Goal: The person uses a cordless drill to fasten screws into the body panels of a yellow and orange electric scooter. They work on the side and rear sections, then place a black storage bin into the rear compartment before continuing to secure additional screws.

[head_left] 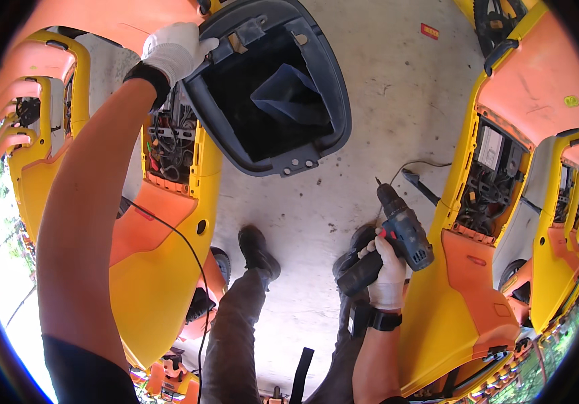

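My left hand (176, 50), in a white glove, is closed on the left rim of a black plastic tub (338, 87). The tub is tilted so its open top faces me, and a dark blue flap of material (286, 94) lies inside it. Lower right, my gloved right hand (388, 273) is wrapped round the grip of a cordless drill (404, 232). The drill's bit points up and away, toward the far side. Beside the tub, on the left, a yellow and orange vehicle body (161, 283) has an open bay of wiring (172, 141).
A second yellow and orange vehicle (437, 316) stands close on the right, its wiring bay (488, 182) exposed. More such vehicles line both sides. A black cable (192, 249) hangs by the left one. My feet (256, 249) stand on concrete floor (296, 222). A red label (429, 31) lies farther off.
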Demonstrator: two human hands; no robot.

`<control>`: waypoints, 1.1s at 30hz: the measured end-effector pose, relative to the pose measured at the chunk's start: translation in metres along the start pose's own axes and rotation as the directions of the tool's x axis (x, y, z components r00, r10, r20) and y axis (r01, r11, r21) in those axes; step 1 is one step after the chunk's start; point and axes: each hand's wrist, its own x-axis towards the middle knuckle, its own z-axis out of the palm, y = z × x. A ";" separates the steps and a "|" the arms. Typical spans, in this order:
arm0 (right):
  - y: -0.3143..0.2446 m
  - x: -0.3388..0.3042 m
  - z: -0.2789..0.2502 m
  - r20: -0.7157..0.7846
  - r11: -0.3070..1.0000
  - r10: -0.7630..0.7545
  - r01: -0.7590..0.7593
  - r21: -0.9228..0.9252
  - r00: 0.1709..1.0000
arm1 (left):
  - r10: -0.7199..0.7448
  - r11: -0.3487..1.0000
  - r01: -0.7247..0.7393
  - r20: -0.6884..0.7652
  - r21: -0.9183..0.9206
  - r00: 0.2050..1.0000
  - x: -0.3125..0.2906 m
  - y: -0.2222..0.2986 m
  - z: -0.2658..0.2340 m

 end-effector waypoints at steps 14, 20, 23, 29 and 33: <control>0.023 0.009 0.001 -0.023 0.997 0.068 -0.066 0.050 0.997 | 0.340 0.909 -0.408 -0.418 -0.082 0.842 0.009 0.029 -0.012; 0.024 0.011 0.001 -0.025 0.992 0.046 -0.042 0.119 0.999 | 0.437 0.793 -0.610 -0.690 -0.008 0.577 -0.001 0.120 -0.062; 0.022 0.016 -0.008 -0.061 0.986 0.030 -0.019 0.166 0.998 | 0.044 0.814 -0.372 -0.590 -0.447 0.806 -0.027 0.137 -0.045; 0.031 0.027 -0.021 -0.108 0.973 0.054 -0.028 0.228 0.993 | -0.301 0.703 0.315 0.134 -0.637 0.944 -0.153 0.101 0.046; 0.030 0.025 -0.015 -0.112 0.974 0.082 -0.055 0.219 0.990 | -0.070 0.204 0.531 0.528 -0.823 0.846 -0.162 0.117 0.076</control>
